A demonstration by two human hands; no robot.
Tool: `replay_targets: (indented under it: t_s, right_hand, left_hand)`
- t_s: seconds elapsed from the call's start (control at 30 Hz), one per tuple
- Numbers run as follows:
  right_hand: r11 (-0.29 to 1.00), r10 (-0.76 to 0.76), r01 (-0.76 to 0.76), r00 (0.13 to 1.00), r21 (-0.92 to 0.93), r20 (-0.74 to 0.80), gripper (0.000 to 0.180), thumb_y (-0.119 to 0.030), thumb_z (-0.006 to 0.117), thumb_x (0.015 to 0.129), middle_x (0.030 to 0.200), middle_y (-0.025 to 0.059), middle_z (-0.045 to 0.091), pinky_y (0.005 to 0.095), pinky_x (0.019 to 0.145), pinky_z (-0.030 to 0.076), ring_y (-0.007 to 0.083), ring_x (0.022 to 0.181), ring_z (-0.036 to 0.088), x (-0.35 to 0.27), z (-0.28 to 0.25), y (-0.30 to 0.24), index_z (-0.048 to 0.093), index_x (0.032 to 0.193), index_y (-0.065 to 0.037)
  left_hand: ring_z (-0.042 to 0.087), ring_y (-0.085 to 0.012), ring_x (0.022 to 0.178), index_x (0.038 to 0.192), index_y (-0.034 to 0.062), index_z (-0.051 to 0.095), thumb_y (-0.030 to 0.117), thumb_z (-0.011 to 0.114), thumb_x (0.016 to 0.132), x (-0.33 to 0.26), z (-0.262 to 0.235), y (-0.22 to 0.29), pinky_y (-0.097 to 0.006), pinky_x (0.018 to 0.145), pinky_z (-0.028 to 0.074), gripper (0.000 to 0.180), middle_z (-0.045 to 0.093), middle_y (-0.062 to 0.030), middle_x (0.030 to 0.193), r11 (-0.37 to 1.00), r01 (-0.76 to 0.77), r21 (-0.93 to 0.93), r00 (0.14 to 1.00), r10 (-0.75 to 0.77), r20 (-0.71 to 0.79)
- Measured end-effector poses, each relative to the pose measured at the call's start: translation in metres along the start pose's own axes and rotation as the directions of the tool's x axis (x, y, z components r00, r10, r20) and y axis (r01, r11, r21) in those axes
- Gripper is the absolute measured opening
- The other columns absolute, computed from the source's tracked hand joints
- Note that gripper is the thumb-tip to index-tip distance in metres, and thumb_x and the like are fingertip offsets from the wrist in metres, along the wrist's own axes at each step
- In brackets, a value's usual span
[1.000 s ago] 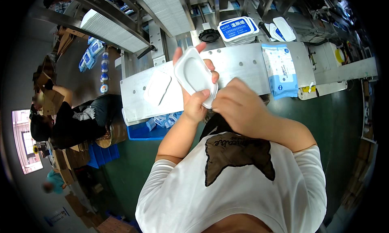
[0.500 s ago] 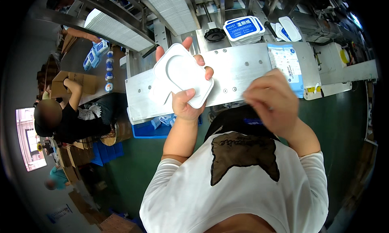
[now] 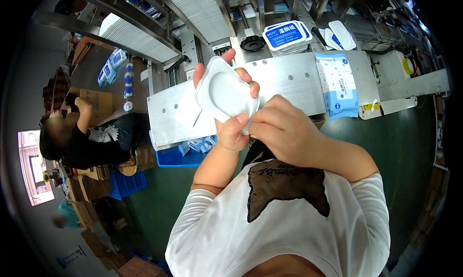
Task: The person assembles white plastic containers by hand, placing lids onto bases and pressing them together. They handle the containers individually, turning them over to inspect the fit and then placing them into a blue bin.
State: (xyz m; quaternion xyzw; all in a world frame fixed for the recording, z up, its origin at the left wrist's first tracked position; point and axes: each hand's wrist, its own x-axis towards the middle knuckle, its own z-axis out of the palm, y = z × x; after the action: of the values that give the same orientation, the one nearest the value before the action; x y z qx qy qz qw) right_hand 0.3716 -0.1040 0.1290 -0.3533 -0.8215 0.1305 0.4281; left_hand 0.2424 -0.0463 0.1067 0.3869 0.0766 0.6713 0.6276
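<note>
My left hand [image 3: 234,136] holds a white plastic lid [image 3: 225,91] with rounded corners and a recessed oval, tilted above the metal bench. The thumb presses on its near edge and the fingers wrap behind it. At the lid's near right corner my right hand [image 3: 284,132] is closed in a pinch, fingertips against the rim. What lies between those fingertips is partly hidden. Another flat white piece [image 3: 188,110] lies on the bench just left of the held lid. A blue-and-white wipes pack [image 3: 336,86] rests on the bench to the right.
Behind the metal bench [image 3: 294,91] sit a stack of blue-labelled white lids [image 3: 288,36], some loose lids [image 3: 341,35] and a black knob [image 3: 252,43]. Tall white stacks [image 3: 193,12] stand in machine rails. Below the bench is a blue bin [image 3: 183,159] of packs. A co-worker [image 3: 96,142] sits left.
My right hand has come left from beside the wipes pack to the lid's corner. My left hand and the lid have shifted slightly right, the lid tilting more.
</note>
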Motion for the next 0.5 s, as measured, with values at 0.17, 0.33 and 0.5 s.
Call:
replay_targets:
  t_s: [0.17, 0.33, 0.5]
  right_hand:
    - [0.986, 0.096, -0.121, 0.973, -0.112, -0.209, 0.014, 0.0, 0.069, 0.077, 0.088, 0.0074, 0.059, 0.0322, 0.069, 0.045, 0.0253, 0.078, 0.054, 0.006, -0.049, 0.002, 0.063, 0.09, -0.005]
    - [0.999, 0.024, -0.022, 0.999, 0.047, -0.042, 0.018, -0.002, 0.07, 0.075, 0.092, 0.0054, 0.058, 0.0333, 0.068, 0.045, 0.0253, 0.078, 0.051, 0.002, -0.014, -0.005, 0.065, 0.092, -0.007]
    - [0.997, 0.037, -0.033, 0.997, 0.074, -0.06, 0.017, 0.001, 0.066, 0.071, 0.089, 0.0025, 0.055, 0.0328, 0.07, 0.047, 0.0242, 0.083, 0.052, 0.0, 0.005, -0.008, 0.062, 0.085, -0.008]
  left_hand:
    - [0.052, -0.0294, 0.099, 0.148, 0.0297, 0.025, 0.006, 0.066, 0.06, -0.004, -0.012, 0.01, -0.043, 0.072, 0.05, 0.101, 0.034, -0.0251, 0.144, 1.0, 0.026, -0.016, 1.0, -0.025, 0.016]
    - [0.051, -0.0297, 0.101, 0.149, 0.0303, 0.024, 0.006, 0.067, 0.06, -0.002, -0.002, 0.008, -0.044, 0.073, 0.05, 0.102, 0.033, -0.0247, 0.145, 1.0, -0.004, 0.0, 1.0, 0.004, 0.001]
    - [0.051, -0.0295, 0.102, 0.149, 0.0299, 0.025, 0.006, 0.066, 0.06, -0.002, 0.0, 0.007, -0.045, 0.072, 0.05, 0.1, 0.033, -0.0246, 0.144, 0.999, -0.023, 0.043, 1.0, 0.023, -0.001]
